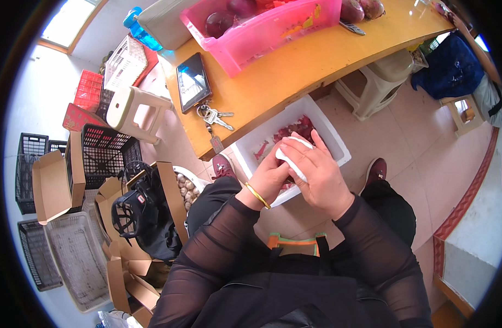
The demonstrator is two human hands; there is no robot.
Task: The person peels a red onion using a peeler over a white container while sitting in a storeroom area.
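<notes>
Above a white foam box, my two hands are cupped together. The fingers of my right hand press a folded white cloth against something held in my left hand. Little of that thing shows; a dark red sliver between the palms could be a red onion. A gold bangle circles my left wrist. Loose red onion skins lie inside the box, which stands on the floor between my feet.
On the wooden table are a pink plastic basket of red onions, a phone, keys and a folding knife. Cartons, crates and garlic bulbs crowd the left. A plastic stool stands beneath the table.
</notes>
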